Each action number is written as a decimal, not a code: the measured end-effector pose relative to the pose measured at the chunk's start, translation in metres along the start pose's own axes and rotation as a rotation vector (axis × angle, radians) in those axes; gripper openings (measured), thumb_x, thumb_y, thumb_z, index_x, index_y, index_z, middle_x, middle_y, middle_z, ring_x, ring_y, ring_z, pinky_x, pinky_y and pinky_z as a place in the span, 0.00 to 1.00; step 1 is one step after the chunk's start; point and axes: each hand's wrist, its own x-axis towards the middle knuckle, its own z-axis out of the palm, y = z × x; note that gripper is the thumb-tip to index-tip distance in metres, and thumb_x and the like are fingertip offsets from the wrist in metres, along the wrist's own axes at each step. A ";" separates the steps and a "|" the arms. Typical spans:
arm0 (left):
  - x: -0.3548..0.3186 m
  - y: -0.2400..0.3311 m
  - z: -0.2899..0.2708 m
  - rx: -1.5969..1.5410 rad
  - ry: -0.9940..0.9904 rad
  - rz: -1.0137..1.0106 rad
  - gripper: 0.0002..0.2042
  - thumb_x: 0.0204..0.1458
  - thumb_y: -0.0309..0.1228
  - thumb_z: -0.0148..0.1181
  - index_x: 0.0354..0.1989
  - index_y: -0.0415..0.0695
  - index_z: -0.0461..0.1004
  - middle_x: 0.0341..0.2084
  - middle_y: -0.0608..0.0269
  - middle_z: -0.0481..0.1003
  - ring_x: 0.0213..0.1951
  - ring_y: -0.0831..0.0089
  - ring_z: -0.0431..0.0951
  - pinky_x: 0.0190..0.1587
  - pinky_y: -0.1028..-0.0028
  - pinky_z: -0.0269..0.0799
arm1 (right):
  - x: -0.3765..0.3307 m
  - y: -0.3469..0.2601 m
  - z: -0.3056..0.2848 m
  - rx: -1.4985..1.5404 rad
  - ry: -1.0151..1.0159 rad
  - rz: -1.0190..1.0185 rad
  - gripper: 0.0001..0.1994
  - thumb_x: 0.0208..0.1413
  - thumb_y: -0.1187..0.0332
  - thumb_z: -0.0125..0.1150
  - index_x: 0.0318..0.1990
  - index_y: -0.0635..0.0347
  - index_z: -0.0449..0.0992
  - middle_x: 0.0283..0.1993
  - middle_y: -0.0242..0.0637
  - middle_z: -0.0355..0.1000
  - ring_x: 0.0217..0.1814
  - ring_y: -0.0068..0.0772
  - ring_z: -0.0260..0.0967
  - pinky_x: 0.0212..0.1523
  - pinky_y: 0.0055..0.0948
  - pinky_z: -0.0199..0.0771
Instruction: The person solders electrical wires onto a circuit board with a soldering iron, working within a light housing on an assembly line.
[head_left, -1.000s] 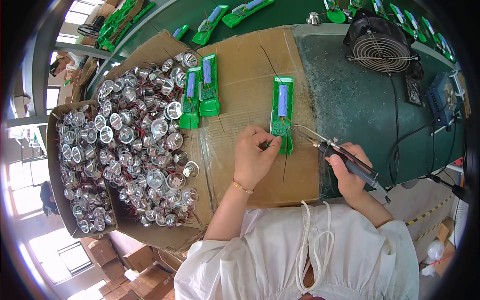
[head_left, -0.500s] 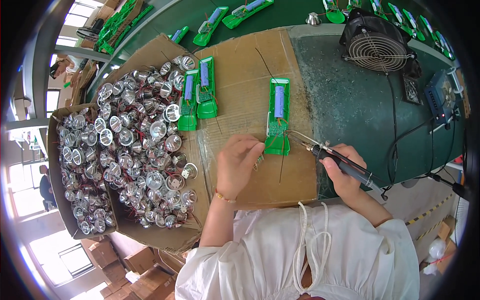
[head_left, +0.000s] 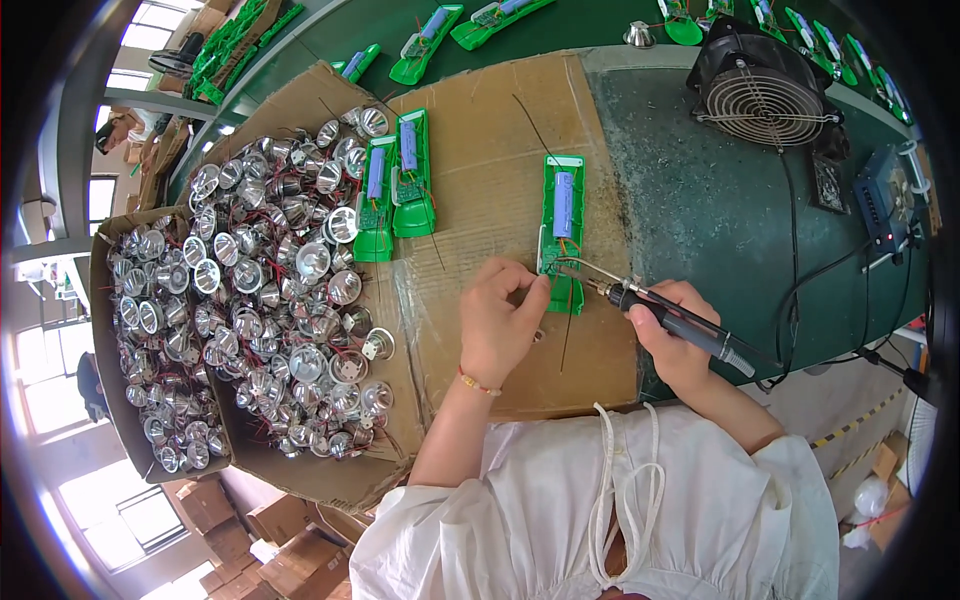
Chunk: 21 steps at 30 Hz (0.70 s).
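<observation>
Two hands meet at the lower end of one green plastic tray (head_left: 563, 225) lying on a flattened sheet of brown cardboard (head_left: 480, 160). Fingers of the left hand (head_left: 500, 320) are pressed together in a pinch at the tray's bottom edge, on something too small to make out. Fingers of the right hand (head_left: 675, 335) wrap tight around the dark grip of a soldering iron (head_left: 680, 320), whose thin metal tip reaches the tray's lower end where red and black wires gather. A blue cylindrical battery cell (head_left: 564, 190) sits lengthwise in the tray.

Farther left on the cardboard lie two more green trays (head_left: 393, 190), side by side, each with its own blue cell. Beyond them an open cardboard box (head_left: 300, 475) brims with shiny silver cone-shaped reflectors (head_left: 250, 290), red wires threading among them.

To the right, the dark green counter (head_left: 720, 210) looks worn and mottled. A black fan with a round wire grille (head_left: 762, 95) stands at its far edge, black cables trailing off. Along the far edge lie further green trays (head_left: 430, 32).
</observation>
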 end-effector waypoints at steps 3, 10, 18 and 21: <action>0.001 0.002 0.001 -0.007 -0.012 -0.027 0.05 0.45 0.25 0.60 0.22 0.37 0.74 0.24 0.60 0.71 0.22 0.73 0.71 0.24 0.76 0.66 | -0.002 -0.002 0.001 0.046 0.014 0.083 0.08 0.49 0.71 0.61 0.31 0.66 0.69 0.25 0.38 0.72 0.25 0.22 0.68 0.27 0.21 0.68; 0.002 0.000 0.001 -0.012 0.010 0.006 0.05 0.45 0.25 0.60 0.22 0.37 0.74 0.24 0.60 0.71 0.21 0.73 0.71 0.24 0.76 0.66 | -0.005 -0.001 -0.005 0.087 0.101 -0.029 0.08 0.49 0.73 0.61 0.34 0.67 0.70 0.25 0.37 0.72 0.26 0.20 0.67 0.27 0.19 0.67; 0.001 0.001 0.002 -0.015 0.012 -0.021 0.05 0.44 0.25 0.60 0.21 0.37 0.74 0.23 0.60 0.71 0.21 0.73 0.72 0.25 0.76 0.66 | -0.018 0.003 -0.023 0.177 0.183 0.052 0.08 0.50 0.74 0.58 0.34 0.69 0.68 0.29 0.43 0.71 0.29 0.25 0.68 0.30 0.22 0.69; 0.000 0.001 0.001 0.021 0.013 0.006 0.05 0.44 0.26 0.60 0.22 0.37 0.73 0.23 0.59 0.72 0.21 0.72 0.73 0.25 0.75 0.67 | -0.021 0.005 -0.029 0.190 0.206 0.061 0.07 0.51 0.74 0.58 0.34 0.68 0.68 0.29 0.43 0.71 0.29 0.25 0.68 0.30 0.21 0.69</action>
